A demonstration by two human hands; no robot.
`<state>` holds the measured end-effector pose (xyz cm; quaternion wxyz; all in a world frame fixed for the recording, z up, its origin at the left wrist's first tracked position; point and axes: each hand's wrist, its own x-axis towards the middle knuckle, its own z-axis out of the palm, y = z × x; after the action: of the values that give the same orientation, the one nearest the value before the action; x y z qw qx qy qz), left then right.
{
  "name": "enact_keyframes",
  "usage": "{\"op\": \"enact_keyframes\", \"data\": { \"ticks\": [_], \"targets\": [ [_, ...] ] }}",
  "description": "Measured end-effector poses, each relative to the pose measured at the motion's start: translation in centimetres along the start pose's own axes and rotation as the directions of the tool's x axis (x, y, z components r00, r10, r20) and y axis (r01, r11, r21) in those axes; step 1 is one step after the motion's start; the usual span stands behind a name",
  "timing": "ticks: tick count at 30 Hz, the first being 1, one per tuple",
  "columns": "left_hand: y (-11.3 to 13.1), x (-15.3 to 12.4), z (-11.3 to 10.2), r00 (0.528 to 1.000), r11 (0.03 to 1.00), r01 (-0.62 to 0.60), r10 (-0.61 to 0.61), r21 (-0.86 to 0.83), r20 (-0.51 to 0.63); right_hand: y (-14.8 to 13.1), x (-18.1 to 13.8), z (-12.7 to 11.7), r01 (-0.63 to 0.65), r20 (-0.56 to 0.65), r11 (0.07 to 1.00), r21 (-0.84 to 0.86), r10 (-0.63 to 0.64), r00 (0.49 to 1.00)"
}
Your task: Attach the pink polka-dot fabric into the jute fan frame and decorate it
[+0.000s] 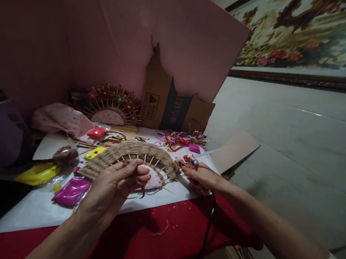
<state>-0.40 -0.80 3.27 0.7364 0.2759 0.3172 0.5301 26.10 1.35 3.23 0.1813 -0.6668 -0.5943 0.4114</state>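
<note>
1. Left hand (108, 186): I pinch a thin brown strip (143, 192), and its end hangs below my fingers.
2. Right hand (205, 176): I have it closed around a flowery tool (187, 161). A black cord (212, 212) hangs down under it.
3. On the desk (158, 240), the woven fan (129, 150) lies partly behind my left hand. My tool is by the fan's right end; I cannot tell if they touch.
4. Inside the fan's curve I see little sticks and a pink dotted piece (154, 178).
5. To the left are a purple packet (72, 190) and a yellow packet (39, 173).
6. At the back, another fan (108, 116) stands up near a torn box (157, 94).
</note>
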Motion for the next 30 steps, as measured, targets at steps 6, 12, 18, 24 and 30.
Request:
{"op": "enact_keyframes", "data": {
  "ticks": [6, 12, 18, 24, 30],
  "targets": [
    [0.3, -0.4, 0.5, 1.0, 1.0, -0.005, 0.005, 0.012, -0.023, -0.7, 0.2, -0.1, -0.08, -0.003, 0.996, -0.028, 0.08, 0.997],
    [0.4, -0.4, 0.6, 1.0, 1.0, -0.01, 0.01, 0.015, -0.001, -1.2, 0.4, -0.1, 0.009, 0.011, 1.0, -0.02, -0.008, 1.0],
    [0.3, -0.4, 0.5, 1.0, 1.0, -0.009, 0.009, 0.01, -0.002, -1.4, 0.7, -0.2, 0.031, 0.011, 0.998, -0.052, -0.031, 0.999],
    [0.2, -0.4, 0.5, 1.0, 1.0, -0.015, 0.015, 0.02, -0.002, -1.2, 1.0, -0.2, 0.04, 0.022, 0.996, -0.078, -0.039, 0.999],
    [0.1, -0.2, 0.2, 0.999, 1.0, -0.007, 0.007, 0.001, 0.038, -0.7, 0.7, -0.4, 0.037, 0.037, 0.999, -0.037, -0.036, 0.999]
  ]
}}
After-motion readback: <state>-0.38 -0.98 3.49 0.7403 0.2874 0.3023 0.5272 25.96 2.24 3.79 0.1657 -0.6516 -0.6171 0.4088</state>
